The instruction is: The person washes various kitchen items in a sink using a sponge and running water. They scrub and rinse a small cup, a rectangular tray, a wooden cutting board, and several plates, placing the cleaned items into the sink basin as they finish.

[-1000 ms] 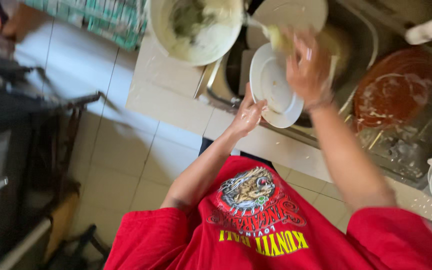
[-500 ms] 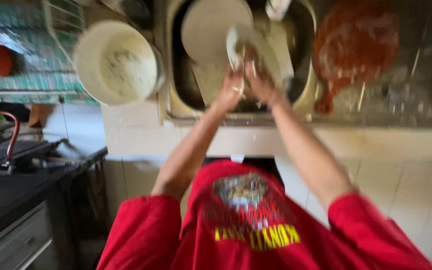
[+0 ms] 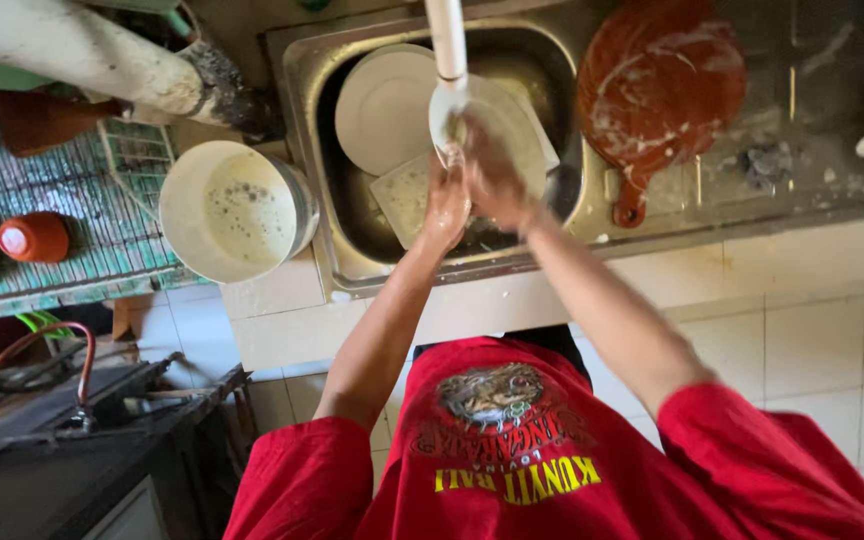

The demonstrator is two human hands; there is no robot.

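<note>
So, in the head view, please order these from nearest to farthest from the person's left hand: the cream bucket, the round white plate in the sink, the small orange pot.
From the left hand:
1. Round white plate, in the sink, just up and left of the hand.
2. Cream bucket, on the counter left of the sink.
3. Small orange pot, on the green rack at the far left.

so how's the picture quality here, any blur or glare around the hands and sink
Head view: mostly sharp, though the left hand and right hand are slightly smeared under the white tap; soft daylight, no hard glare, only a dull sheen on the steel sink rim; wide-lens bending shows in the curved counter edge; the stove corner at lower left is dark.
</note>
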